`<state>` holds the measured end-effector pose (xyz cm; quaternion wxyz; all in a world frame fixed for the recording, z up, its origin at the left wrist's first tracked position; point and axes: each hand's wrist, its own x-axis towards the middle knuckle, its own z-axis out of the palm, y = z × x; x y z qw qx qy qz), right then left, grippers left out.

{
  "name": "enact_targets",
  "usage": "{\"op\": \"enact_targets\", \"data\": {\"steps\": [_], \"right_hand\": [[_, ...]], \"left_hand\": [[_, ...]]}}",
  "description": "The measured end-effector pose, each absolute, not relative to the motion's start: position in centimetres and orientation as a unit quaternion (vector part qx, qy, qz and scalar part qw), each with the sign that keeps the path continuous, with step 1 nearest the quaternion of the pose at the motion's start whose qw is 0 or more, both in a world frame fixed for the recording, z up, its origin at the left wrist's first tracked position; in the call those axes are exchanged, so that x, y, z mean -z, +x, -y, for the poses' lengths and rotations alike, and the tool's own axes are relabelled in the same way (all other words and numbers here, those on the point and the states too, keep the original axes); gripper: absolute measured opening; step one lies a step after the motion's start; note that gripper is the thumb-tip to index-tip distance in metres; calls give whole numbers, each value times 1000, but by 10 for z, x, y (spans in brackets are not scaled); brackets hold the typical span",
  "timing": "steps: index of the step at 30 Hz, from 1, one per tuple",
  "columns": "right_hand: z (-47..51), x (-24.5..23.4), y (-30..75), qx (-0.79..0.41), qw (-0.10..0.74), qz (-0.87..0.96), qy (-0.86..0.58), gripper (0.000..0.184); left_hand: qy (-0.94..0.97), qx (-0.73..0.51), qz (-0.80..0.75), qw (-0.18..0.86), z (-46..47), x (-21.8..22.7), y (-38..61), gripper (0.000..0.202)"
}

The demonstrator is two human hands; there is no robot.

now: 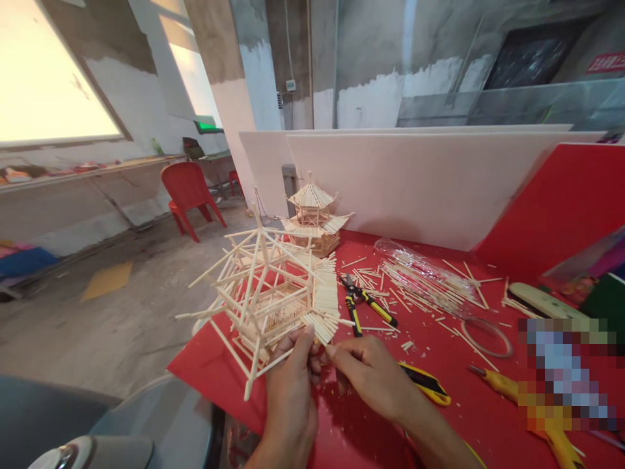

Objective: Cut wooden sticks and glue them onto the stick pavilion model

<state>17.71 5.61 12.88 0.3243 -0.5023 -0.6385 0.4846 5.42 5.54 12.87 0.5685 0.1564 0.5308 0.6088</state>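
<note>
My left hand (290, 384) grips the bottom of a half-built bamboo-stick pavilion frame (266, 293), held tilted above the near left corner of the red table (488, 404). My right hand (371, 374) is closed, its thumb and fingertips pinched at the lower edge of the frame's stick roof panel. Behind it a finished small stick pavilion (315, 218) stands on the table. Yellow-handled pliers (364, 303) lie just right of the frame. A yellow utility knife (430, 384) lies partly under my right wrist.
Loose sticks and a clear plastic bag of sticks (424, 273) litter the table's middle. A tape ring (487, 337) and a yellow glue gun (537, 410) lie at the right. White boards (415, 182) stand behind. A red chair (188, 192) sits on the concrete floor at left.
</note>
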Motion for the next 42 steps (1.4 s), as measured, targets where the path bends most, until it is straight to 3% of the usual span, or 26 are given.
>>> {"op": "enact_targets", "data": {"steps": [19,26,31,33,36,38,40,42], "right_hand": [[-59,-134,177,-516,341,634,-465,41],[-57,-130,175,-529,343,639,-441,39],[-40,-134,196,-503,322,659,-458,40],[-33,-134,211,-488,288,678,-468,41],[-26,-132,233,-452,219,733,-459,39],[-25,-130,241,-404,175,783,-440,37],[-26,-129,245,-362,146,820,-418,35],[-27,-129,245,-344,136,836,-405,34]], "left_hand": [[169,-607,-526,571,-55,-121,52,28],[173,-608,-515,579,-52,-126,52,36],[260,-516,-554,600,-25,-108,36,38],[370,-482,-575,548,-10,-98,27,33],[616,-453,-540,351,3,-93,18,25],[724,-458,-464,225,3,-97,19,2],[783,-426,-422,166,-3,-102,23,28],[822,-369,-387,197,-11,-105,29,30]]}}
